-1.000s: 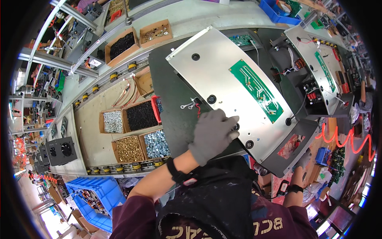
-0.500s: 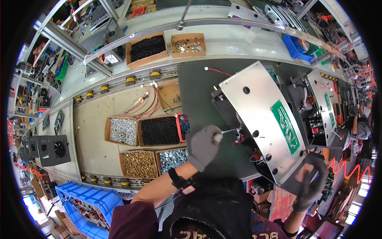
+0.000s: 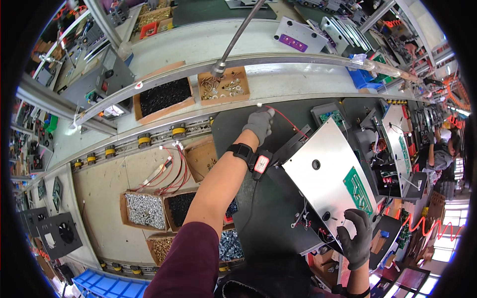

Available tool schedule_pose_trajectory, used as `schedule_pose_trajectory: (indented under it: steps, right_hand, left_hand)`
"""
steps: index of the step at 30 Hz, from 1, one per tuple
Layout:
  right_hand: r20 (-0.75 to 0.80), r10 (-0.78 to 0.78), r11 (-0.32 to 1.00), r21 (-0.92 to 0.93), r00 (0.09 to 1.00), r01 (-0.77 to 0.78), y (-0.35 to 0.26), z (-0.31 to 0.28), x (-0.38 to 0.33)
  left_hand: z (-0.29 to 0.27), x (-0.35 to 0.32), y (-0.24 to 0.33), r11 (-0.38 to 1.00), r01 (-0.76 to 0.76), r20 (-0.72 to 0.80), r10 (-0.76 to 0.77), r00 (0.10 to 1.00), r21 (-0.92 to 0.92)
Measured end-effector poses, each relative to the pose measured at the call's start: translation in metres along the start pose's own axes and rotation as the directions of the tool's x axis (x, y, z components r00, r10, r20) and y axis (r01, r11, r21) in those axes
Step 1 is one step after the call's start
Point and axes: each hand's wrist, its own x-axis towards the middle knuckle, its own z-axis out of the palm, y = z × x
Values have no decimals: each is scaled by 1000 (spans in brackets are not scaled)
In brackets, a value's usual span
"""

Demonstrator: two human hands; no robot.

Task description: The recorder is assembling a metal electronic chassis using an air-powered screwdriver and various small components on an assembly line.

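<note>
A silver metal panel [image 3: 318,171] with a green circuit board [image 3: 358,191] on its face lies tilted over a dark housing, right of centre on a dark mat [image 3: 273,223]. My left hand [image 3: 259,126], in a grey glove, reaches far across the mat beside a red wire [image 3: 283,115] with a white plug. Its fingers are bent near the wire; whether they grip it is unclear. My right hand [image 3: 356,238], also gloved, is at the panel's near end, thumb and fingers apart in a C shape. Small loose wires [image 3: 301,218] stick out at the housing's left side.
Left of the mat stand cardboard boxes of silver screws [image 3: 144,211], black screws [image 3: 180,206] and brass parts [image 3: 161,248], partly behind my left arm. A metal rail [image 3: 288,59] crosses beyond the mat. Another open unit [image 3: 397,149] sits to the right, with a person [image 3: 444,151] farther off.
My left hand has let go of a thin wire at the housing and moved away, toward the red wire. My right hand has come in over the panel's near end. The view has shifted.
</note>
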Motion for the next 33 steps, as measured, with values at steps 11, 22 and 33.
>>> schedule_pose_trajectory:
  steps: [11,22,33]
  right_hand:
    - [-129,-189,978,65,973,199,-14,8,54]
    - [-236,-142,932,297,961,210,10,24,93]
    - [-318,102,917,396,943,35,42,69,115]
  left_hand:
    - [-4,-28,11,864,-346,296,460,837,-366]
    - [-11,-76,-6,883,-361,549,470,692,-301]
    - [25,-66,-62,968,-94,796,246,554,-233]
